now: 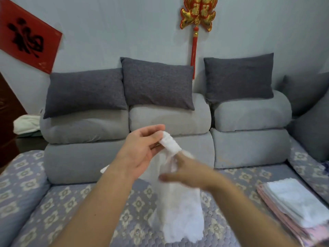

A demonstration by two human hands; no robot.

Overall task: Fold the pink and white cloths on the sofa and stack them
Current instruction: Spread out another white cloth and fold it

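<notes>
Two bare forearms reach in from the near edge over the patterned sofa seat. The left hand pinches the top edge of a white cloth between thumb and fingers; the right hand, blurred, grips it just below, and the rest hangs loose above the seat. At near right lies a stack of folded cloths, white over pink. Judged mid-task: next, find two corners and spread the cloth flat

Home lvg rm: sofa, cushions.
</notes>
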